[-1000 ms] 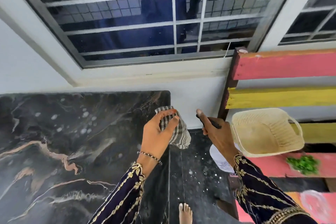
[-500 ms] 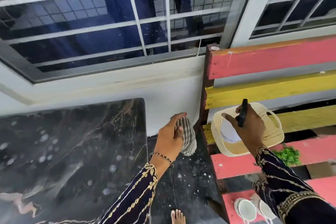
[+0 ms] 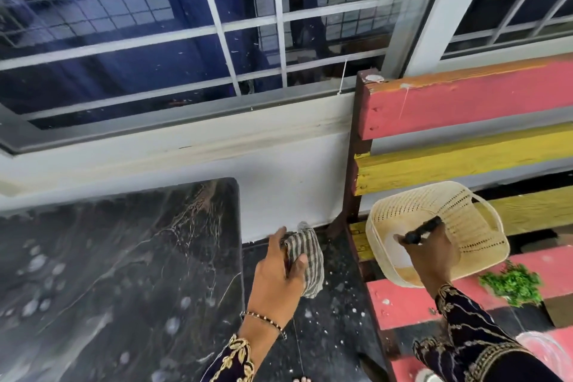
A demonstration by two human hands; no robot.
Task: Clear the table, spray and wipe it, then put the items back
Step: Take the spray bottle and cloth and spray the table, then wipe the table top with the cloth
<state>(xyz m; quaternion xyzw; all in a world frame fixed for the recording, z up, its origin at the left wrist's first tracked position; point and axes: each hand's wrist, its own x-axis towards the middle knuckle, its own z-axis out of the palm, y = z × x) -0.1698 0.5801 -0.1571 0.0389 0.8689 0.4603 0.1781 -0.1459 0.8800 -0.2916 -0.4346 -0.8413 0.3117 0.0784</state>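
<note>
Left of your left grip (image 3: 279, 276), which is closed round the bunched cloth (image 3: 305, 257), lies the droplet-spotted surface (image 3: 108, 257), its near edge running away from you. That hand is much the nearer, so the wipe looks to be its job. The cloth hangs off the grip's far side, lengthwise toward the wall. Your right grip (image 3: 434, 257) holds the bottle (image 3: 398, 253) inside the basket (image 3: 465, 214), nozzle pointing away and rightward.

Large dark-glass window with white metal grille (image 3: 217, 40) up top, second barred window (image 3: 527, 3) far right. White painted wall (image 3: 279, 195) under the sill. Dark speckled stone floor (image 3: 341, 319). Pink-and-yellow slatted wooden bench (image 3: 465, 102) against the wall, right side. Soft even daylight.
</note>
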